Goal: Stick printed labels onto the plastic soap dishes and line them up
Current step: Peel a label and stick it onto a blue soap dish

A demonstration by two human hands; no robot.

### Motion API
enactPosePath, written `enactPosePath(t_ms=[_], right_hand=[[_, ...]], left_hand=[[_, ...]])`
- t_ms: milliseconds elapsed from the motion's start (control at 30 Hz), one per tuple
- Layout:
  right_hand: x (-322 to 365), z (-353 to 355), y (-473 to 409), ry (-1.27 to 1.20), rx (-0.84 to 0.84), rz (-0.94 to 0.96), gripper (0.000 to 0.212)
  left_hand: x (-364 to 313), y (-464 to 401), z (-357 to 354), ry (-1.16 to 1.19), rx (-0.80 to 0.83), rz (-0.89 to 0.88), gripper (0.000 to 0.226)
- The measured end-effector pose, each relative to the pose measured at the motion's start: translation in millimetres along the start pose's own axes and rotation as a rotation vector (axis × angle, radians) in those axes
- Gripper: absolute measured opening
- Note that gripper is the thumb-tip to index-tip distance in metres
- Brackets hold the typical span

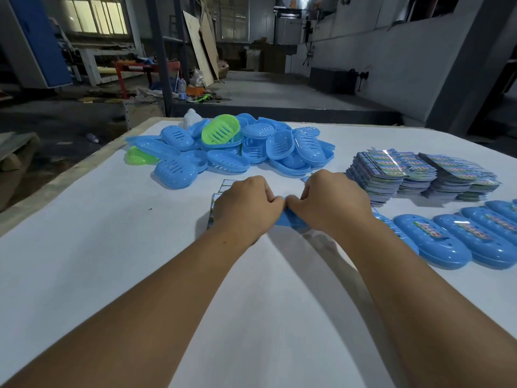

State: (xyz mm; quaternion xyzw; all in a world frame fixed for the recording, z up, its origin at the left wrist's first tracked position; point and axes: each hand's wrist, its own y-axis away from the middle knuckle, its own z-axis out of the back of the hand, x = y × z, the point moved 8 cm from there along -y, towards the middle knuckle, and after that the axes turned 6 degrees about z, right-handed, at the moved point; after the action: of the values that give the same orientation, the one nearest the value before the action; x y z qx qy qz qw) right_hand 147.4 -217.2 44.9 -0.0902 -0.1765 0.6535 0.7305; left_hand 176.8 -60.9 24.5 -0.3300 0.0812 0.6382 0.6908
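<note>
My left hand (247,207) and my right hand (333,200) meet at the table's middle, fingers curled down over a blue soap dish (291,219) that is mostly hidden beneath them. A printed label sheet (221,191) pokes out behind and under the left hand. A heap of unlabelled blue soap dishes (232,152) with a green one (221,129) on top lies behind the hands. Stacks of printed labels (419,175) stand at the right. A row of labelled blue dishes (453,239) lies in front of those stacks.
A white table top (112,233) carries everything; its left edge runs diagonally. A white bottle (192,118) stands behind the heap. Beyond the table are a workshop floor, shelving, leaning boards and clutter.
</note>
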Motion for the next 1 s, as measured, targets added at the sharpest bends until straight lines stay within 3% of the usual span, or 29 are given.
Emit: enactPosePath(t_ms=[233,333,467,567,667,800,1000], right_hand=[[-14.5,-12.6,-2.4,0.045,0.122,-0.057,0.057],[-16.7,-14.0,-1.7,-0.007,0.132,-0.05,0.052],[4.4,-13.5,-0.1,-0.299,0.101,0.156,0.027],[21.7,-15.9,7.2,-0.466,0.171,0.27,0.047],[29.6,-19.2,14.2,-0.401,0.241,0.347,0.065],[29.7,-17.9,18.0,-0.329,0.276,0.348,0.067],[9.9,-12.2,32.0,-0.035,0.435,0.225,0.068]], left_hand=[[7.5,-3.3,-6.9,0.088,0.098,0.026,0.036],[8.3,-3.9,-8.0,0.107,0.106,0.027,0.037],[9.1,-5.0,-8.7,0.158,0.135,0.012,0.034],[10.5,-7.3,-4.1,0.165,0.139,0.002,0.02],[11.9,-10.0,3.2,0.116,0.1,-0.015,0.011],[16.8,-11.8,4.6,0.092,0.094,0.009,0.012],[19.4,-13.4,0.2,0.045,0.099,0.029,0.019]])
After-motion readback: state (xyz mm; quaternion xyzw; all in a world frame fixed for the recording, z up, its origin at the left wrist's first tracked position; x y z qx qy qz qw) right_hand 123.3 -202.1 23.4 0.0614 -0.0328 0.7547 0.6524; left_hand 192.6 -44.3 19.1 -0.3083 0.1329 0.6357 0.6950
